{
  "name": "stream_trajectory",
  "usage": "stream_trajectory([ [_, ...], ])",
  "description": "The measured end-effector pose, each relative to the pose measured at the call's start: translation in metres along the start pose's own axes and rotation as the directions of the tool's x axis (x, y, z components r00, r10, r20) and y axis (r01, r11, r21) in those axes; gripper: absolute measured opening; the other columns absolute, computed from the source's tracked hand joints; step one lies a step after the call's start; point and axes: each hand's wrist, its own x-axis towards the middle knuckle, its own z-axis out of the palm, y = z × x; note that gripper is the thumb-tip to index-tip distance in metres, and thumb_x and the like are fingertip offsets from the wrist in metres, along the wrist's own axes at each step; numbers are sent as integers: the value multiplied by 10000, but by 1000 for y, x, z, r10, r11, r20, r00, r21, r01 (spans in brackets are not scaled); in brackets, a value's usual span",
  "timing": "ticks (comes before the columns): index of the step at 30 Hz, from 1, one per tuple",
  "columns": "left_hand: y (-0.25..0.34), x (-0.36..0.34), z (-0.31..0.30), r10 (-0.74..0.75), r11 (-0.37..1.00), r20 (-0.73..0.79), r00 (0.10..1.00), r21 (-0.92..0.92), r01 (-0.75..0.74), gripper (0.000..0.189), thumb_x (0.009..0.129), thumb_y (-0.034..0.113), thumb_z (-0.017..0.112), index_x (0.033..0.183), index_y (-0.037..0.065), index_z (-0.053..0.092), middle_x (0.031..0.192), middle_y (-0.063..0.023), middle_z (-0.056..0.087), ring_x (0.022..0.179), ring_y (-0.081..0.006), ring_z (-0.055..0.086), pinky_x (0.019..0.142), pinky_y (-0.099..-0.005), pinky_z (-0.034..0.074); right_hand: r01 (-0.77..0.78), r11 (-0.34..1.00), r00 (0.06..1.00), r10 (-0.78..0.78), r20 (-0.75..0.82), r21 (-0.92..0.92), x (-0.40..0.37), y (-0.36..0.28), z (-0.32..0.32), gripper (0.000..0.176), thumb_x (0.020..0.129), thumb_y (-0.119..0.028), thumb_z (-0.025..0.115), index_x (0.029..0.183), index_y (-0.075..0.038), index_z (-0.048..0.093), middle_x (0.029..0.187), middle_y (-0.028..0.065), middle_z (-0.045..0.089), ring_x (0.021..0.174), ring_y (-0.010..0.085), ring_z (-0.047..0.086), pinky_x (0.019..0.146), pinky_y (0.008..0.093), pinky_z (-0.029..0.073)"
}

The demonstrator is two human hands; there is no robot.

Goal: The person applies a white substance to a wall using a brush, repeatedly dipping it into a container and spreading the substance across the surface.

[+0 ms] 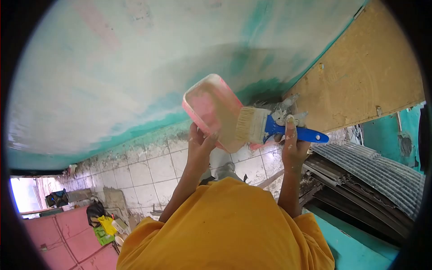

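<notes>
A pink plastic tray [211,105] with whitish paint smears is held tilted in front of me; my left hand [201,143] grips its lower left rim. My right hand [292,141] is closed round the blue handle of a wide paintbrush [258,126], its thumb smeared with white. The brush's pale bristles point left, over the tray's right side. Beyond the tray rises a wall [135,72] coated patchily in white over turquoise, with faint pink marks.
A brown board [360,67] leans at the right. Corrugated sheets [378,173] are stacked below it. White floor tiles [144,173] with stains lie underfoot. At the lower left are a pink tiled surface [72,234] and a yellow bag [107,225].
</notes>
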Motion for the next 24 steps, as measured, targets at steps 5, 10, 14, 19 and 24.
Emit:
stream_trajectory([
  [5, -6, -14, 14, 71, 997, 66, 995, 16, -72, 681, 857, 51, 644, 1404, 0, 240, 1355, -163, 435, 1267, -250, 469, 1027, -398, 441, 88, 984, 988, -67, 138, -155, 5, 15, 8, 217, 953, -183, 625, 796, -35, 647, 550, 11, 566, 461, 100, 522, 443, 262, 366],
  [10, -8, -24, 21, 111, 993, 58, 992, 24, -112, 683, 848, -13, 628, 1402, 7, 231, 1373, -162, 406, 1292, -252, 448, 1053, -403, 434, 498, 720, 863, -356, 358, -483, 8, 21, 11, 203, 923, -135, 642, 751, -26, 637, 549, 55, 576, 432, 174, 534, 439, 294, 385],
  [14, -8, -25, 24, 92, 996, 36, 995, -7, -92, 681, 851, -24, 616, 1403, 4, 219, 1380, -164, 395, 1300, -249, 439, 1044, -396, 446, 362, 837, 924, -262, 280, -412, 3, 15, 7, 219, 943, -157, 623, 780, -13, 645, 547, 53, 576, 450, 141, 552, 447, 287, 405],
  [19, -7, -23, 28, 117, 993, 45, 992, 6, -117, 669, 856, -8, 627, 1396, -1, 234, 1361, -159, 422, 1284, -249, 456, 1047, -391, 439, 240, 899, 966, -183, 183, -367, 3, 5, 2, 236, 957, -184, 614, 821, 3, 664, 546, 24, 564, 461, 102, 544, 439, 270, 403],
  [24, -3, -21, 28, 104, 994, 27, 994, -22, -104, 654, 858, 25, 650, 1386, -3, 265, 1340, -163, 452, 1266, -248, 472, 1042, -397, 431, -3, 973, 1000, 4, 4, -232, -2, -9, 2, 272, 979, -215, 588, 841, 13, 638, 645, -20, 535, 553, 58, 476, 502, 225, 359],
])
